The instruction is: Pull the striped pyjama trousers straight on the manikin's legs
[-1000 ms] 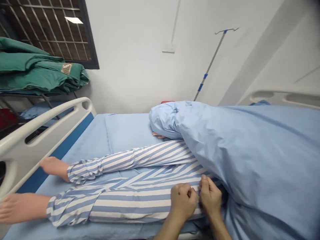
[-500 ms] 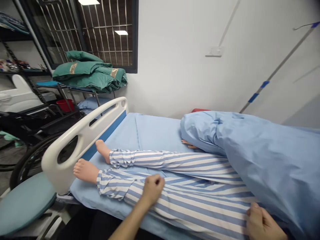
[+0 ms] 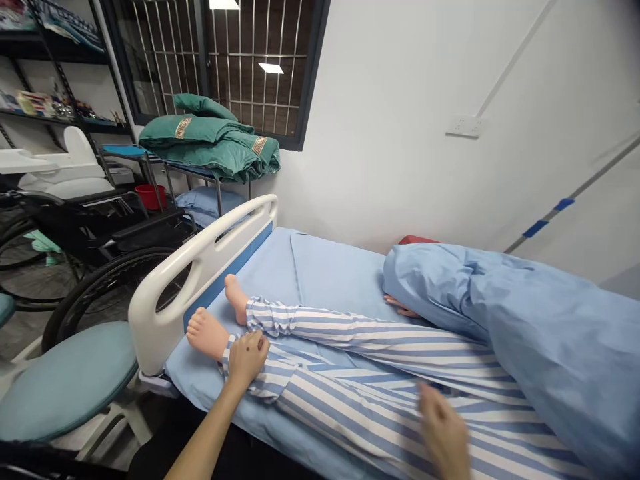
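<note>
A manikin lies on the hospital bed [image 3: 320,267] in blue-and-white striped trousers [image 3: 360,373], its bare feet [image 3: 207,331] near the white footboard [image 3: 200,267]. A light blue quilt [image 3: 525,327] covers its upper body. My left hand [image 3: 246,355] is closed on the hem of the near trouser leg at the ankle. Over the near thigh, my right hand [image 3: 444,433] is smeared by motion, and its fingers cannot be made out.
A teal-cushioned stool [image 3: 65,380] stands at the bed's foot, with a black wheelchair [image 3: 100,247] behind it. Folded green quilts [image 3: 210,140] lie on a rack under the barred window [image 3: 225,60]. A red item [image 3: 417,240] shows behind the quilt by the wall.
My left hand has slid from the thigh down the near leg to the ankle hem. My right hand has let go near the waist and moved left. The view has swung towards the foot of the bed.
</note>
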A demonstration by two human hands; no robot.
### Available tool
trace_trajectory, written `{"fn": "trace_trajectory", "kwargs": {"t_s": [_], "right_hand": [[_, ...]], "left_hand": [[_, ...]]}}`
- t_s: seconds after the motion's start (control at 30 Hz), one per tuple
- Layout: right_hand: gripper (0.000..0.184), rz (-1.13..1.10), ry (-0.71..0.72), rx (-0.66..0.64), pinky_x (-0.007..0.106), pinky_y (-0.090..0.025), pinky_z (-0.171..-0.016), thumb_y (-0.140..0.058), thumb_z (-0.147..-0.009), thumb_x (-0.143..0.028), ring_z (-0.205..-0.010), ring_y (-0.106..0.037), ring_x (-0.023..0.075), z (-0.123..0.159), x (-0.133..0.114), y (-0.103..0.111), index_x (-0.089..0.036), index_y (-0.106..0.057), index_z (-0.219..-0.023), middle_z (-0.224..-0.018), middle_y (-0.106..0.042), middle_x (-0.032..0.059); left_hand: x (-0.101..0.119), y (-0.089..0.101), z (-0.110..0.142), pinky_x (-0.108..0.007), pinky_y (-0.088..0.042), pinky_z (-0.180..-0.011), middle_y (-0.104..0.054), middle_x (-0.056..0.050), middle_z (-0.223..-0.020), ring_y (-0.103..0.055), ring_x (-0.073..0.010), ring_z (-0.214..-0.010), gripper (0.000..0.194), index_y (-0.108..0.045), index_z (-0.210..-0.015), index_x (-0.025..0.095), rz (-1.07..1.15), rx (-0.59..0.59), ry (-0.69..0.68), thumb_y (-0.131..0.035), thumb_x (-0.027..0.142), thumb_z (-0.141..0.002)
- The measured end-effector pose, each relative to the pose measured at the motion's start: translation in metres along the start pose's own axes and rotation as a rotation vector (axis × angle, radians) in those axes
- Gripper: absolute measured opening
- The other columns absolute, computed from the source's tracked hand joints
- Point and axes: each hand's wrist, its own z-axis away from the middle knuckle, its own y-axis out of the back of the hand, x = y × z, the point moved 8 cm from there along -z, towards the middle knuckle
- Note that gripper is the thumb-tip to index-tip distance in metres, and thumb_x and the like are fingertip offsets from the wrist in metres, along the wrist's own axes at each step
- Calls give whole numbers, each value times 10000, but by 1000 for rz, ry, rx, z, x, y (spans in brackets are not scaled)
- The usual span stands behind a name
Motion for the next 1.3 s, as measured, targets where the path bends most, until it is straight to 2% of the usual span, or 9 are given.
{"fn": "trace_trajectory", "kwargs": {"t_s": [0.1, 0.2, 0.27, 0.37, 0.5, 0.7, 0.9, 1.07, 1.3], "right_hand": [[433, -271, 198, -372, 237, -316, -473, -376, -840, -495, -462, -394, 116, 58, -105, -108, -198, -412, -527, -471, -433, -13], [405, -392, 322, -491, 233, -246, -490, -375, -883, -406, -454, -354, 91, 99, -184, -176, -186, -408, -544, -466, -403, -35], [388, -416, 336, -510, 242, -238, -504, -365, -893, -388, -468, -385, 100, 111, -206, -203, -186, -462, -577, -502, -467, -20], [369, -388, 328, -510, 255, -243, -521, -366, -893, -389, -511, -456, 127, 114, -206, -227, -194, -539, -632, -571, -558, 10], [383, -395, 224, -522, 250, -265, -533, -361, -891, -414, -539, -472, 139, 111, -186, -239, -189, -554, -648, -579, -564, 16], [419, -568, 65, -517, 230, -315, -545, -333, -886, -462, -563, -429, 121, 103, -181, -240, -171, -488, -628, -578, -509, -4], [406, -508, 147, -527, 235, -254, -521, -384, -868, -452, -504, -362, 98, 93, -176, -213, -182, -410, -566, -503, -408, -40], [399, -428, 175, -472, 239, -224, -505, -392, -872, -420, -480, -325, 88, 88, -150, -199, -184, -364, -551, -481, -345, -52], [434, -634, -24, -432, 224, -276, -478, -380, -850, -506, -507, -319, 95, 73, -138, -199, -193, -344, -553, -507, -337, -45]], "left_hand": [[2, -2, -1, -265, -262, -588, -620, -30, -661, -556, -154, -644, 234, -544, -669, 187, -30, -41, 1, -389, 237, -837], [0, -2, -3, -267, -298, -621, -644, -42, -733, -582, -172, -718, 230, -573, -747, 184, -14, -134, -41, -375, 238, -853], [-1, -4, -5, -270, -320, -646, -656, -57, -804, -588, -185, -762, 216, -589, -808, 181, 4, -222, -89, -379, 218, -849], [-2, -6, -8, -276, -338, -670, -660, -76, -859, -589, -201, -791, 216, -601, -856, 178, 19, -321, -167, -386, 190, -835], [-3, -4, -14, -262, -332, -645, -661, -66, -814, -581, -178, -732, 216, -601, -811, 175, 95, -313, -133, -388, 202, -834], [-8, 2, -6, -211, -324, -585, -593, -7, -627, -522, -117, -610, 336, -539, -682, 174, 353, -102, 141, -314, 318, -884], [7, -3, 11, -247, -286, -596, -624, -21, -675, -554, -142, -656, 267, -567, -696, 186, 156, -75, 81, -380, 283, -859], [16, 3, 9, -254, -243, -573, -588, -12, -627, -531, -134, -629, 221, -536, -634, 187, 83, -67, 13, -415, 228, -814], [52, -2, 10, -238, -234, -550, -494, 21, -500, -448, -100, -525, 314, -436, -541, 177, 363, -98, 116, -387, 284, -832]]}}
